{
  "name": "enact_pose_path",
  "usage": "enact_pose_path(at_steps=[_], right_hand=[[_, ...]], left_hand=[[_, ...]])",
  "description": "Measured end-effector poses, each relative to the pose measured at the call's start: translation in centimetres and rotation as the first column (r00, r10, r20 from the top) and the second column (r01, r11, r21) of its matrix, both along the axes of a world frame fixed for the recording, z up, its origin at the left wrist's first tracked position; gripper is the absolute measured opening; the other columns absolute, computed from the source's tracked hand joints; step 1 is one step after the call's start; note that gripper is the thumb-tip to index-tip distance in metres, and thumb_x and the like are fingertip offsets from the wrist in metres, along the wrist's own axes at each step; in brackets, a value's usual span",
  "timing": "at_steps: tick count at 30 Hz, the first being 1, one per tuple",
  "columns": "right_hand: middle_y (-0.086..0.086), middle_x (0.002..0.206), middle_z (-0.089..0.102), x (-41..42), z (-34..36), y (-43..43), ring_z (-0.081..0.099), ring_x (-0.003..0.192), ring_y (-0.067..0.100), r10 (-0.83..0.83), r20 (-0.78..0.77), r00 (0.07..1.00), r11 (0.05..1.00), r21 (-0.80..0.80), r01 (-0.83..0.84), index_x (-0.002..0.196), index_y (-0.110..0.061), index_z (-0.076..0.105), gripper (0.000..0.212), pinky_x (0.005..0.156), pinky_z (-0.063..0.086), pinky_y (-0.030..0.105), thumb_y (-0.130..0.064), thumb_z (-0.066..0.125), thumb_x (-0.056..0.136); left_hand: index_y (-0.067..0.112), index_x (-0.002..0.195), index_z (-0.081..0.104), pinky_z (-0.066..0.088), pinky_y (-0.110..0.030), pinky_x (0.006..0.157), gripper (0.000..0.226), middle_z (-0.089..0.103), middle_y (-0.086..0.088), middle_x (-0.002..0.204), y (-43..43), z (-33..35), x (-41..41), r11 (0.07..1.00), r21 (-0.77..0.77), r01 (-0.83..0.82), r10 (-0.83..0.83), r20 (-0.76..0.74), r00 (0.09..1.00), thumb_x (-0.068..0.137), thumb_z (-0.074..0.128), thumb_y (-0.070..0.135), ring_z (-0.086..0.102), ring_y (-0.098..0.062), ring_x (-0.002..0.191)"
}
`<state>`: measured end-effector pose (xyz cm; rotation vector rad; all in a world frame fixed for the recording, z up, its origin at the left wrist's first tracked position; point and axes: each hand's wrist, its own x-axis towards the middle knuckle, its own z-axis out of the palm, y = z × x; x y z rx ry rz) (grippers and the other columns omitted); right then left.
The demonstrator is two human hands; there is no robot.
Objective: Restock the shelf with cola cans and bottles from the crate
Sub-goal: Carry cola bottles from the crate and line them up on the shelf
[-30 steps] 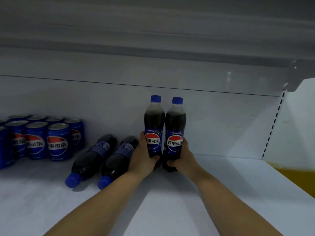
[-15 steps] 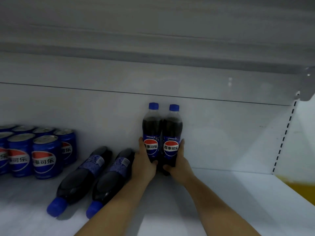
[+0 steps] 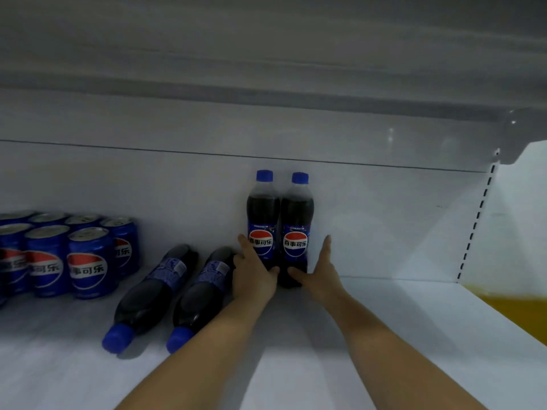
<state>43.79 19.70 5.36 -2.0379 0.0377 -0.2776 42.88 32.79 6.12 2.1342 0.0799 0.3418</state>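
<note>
Two cola bottles stand upright and touching at the rear of the shelf [image 3: 384, 335], against or just in front of its back panel [image 3: 384, 226]. That deep placement likely leaves the front free for further rows. The left bottle [image 3: 262, 220] and right bottle [image 3: 297, 223] both turn their red, white and blue labels forward, as display stock should.

The hands flank the pair low down. The left hand [image 3: 254, 279] lies flat along the left bottle's side, fingers straight and thumb at its base. The right hand [image 3: 318, 273] is spread, its fingers pointing up just clear of the right bottle, only the thumb near the base. Neither hand grips, which suggests steadying rather than carrying.

Each bottle is dark and nearly full, with a blue cap and a narrow waist. Two more bottles [image 3: 154, 291] lie on their sides just to the left, caps forward, probably awaiting standing. A block of blue cans [image 3: 88, 261] stands further left. The crate is out of view.
</note>
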Motion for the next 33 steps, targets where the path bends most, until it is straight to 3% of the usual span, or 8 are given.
enact_pose_path(at_steps=[4,7,10,14,17,23,29,33], right_hand=[[0.013,0.153,0.024,-2.3,0.8,-1.3,0.033,0.136,0.031,-0.042,0.064,0.997,0.998,0.042,0.039,0.147,-0.031,-0.014,0.105,0.104,0.034,0.036,-0.025,0.069,0.084],[0.012,0.153,0.024,-4.5,1.1,-2.3,0.033,0.137,0.029,-0.075,0.104,0.992,0.994,0.084,0.066,0.146,-0.038,-0.012,0.102,0.109,0.034,0.042,-0.028,0.069,0.084],[0.008,0.151,0.028,-7.8,1.4,-4.3,0.039,0.133,0.025,-0.153,0.150,0.977,0.986,0.092,0.140,0.147,-0.040,-0.005,0.098,0.106,0.038,0.040,-0.028,0.068,0.084],[0.006,0.138,0.044,-13.9,1.7,-9.6,0.050,0.110,0.015,-0.299,0.269,0.916,0.951,0.160,0.263,0.147,-0.036,0.013,0.084,0.084,0.040,0.026,-0.019,0.067,0.085],[0.003,0.133,0.046,-19.3,1.8,-15.0,0.052,0.111,0.016,-0.407,0.300,0.863,0.911,0.200,0.360,0.148,-0.031,0.017,0.077,0.085,0.042,0.027,-0.020,0.064,0.088],[-0.002,0.115,0.052,-32.3,0.8,-27.8,0.057,0.096,0.010,-0.543,0.338,0.769,0.840,0.206,0.502,0.144,-0.025,0.028,0.066,0.071,0.044,0.015,-0.020,0.063,0.088],[-0.001,0.110,0.054,-45.7,-2.1,-40.0,0.059,0.095,0.013,-0.695,0.285,0.660,0.716,0.197,0.670,0.139,-0.021,0.037,0.057,0.081,0.048,0.026,-0.018,0.063,0.088],[-0.002,0.108,0.056,-52.2,-4.3,-46.8,0.058,0.092,0.009,-0.800,0.206,0.563,0.598,0.208,0.774,0.134,-0.022,0.043,0.050,0.069,0.045,0.016,-0.019,0.062,0.089]], left_hand=[[0.019,0.149,0.007,0.039,-0.043,0.100,0.086,0.035,-0.015,0.142,-0.2,0.9,-2.4,0.994,0.067,-0.084,0.069,0.208,0.976,0.085,0.065,0.029,0.037,-0.032,0.130],[0.023,0.150,0.009,0.039,-0.046,0.104,0.084,0.035,-0.011,0.146,-1.3,1.0,-3.7,0.998,0.046,0.030,-0.043,0.325,0.945,0.086,0.064,0.029,0.037,-0.030,0.132],[0.026,0.150,0.011,0.039,-0.044,0.105,0.080,0.040,-0.007,0.145,-4.0,1.2,-5.4,0.991,0.024,0.128,-0.129,0.305,0.943,0.088,0.061,0.031,0.040,-0.026,0.131],[0.027,0.147,0.021,0.045,-0.033,0.096,0.068,0.054,-0.003,0.127,-9.4,1.3,-9.4,0.952,-0.063,0.299,-0.281,0.203,0.938,0.090,0.059,0.027,0.053,-0.019,0.113],[0.025,0.144,0.029,0.043,-0.027,0.088,0.060,0.057,0.000,0.117,-15.1,1.4,-13.6,0.916,-0.064,0.397,-0.370,0.254,0.894,0.090,0.057,0.026,0.055,-0.018,0.106],[0.023,0.138,0.038,0.044,-0.026,0.084,0.055,0.057,0.004,0.100,-29.5,0.3,-24.8,0.779,-0.217,0.588,-0.518,0.305,0.799,0.089,0.061,0.025,0.055,-0.013,0.096],[0.019,0.132,0.047,0.046,-0.027,0.083,0.052,0.062,0.001,0.095,-43.8,-2.4,-35.9,0.600,-0.276,0.751,-0.690,0.297,0.660,0.084,0.067,0.022,0.057,-0.012,0.086],[0.022,0.133,0.045,0.046,-0.025,0.078,0.054,0.059,0.006,0.094,-51.6,-4.6,-41.0,0.473,-0.263,0.841,-0.814,0.235,0.531,0.084,0.067,0.026,0.057,-0.009,0.086]])
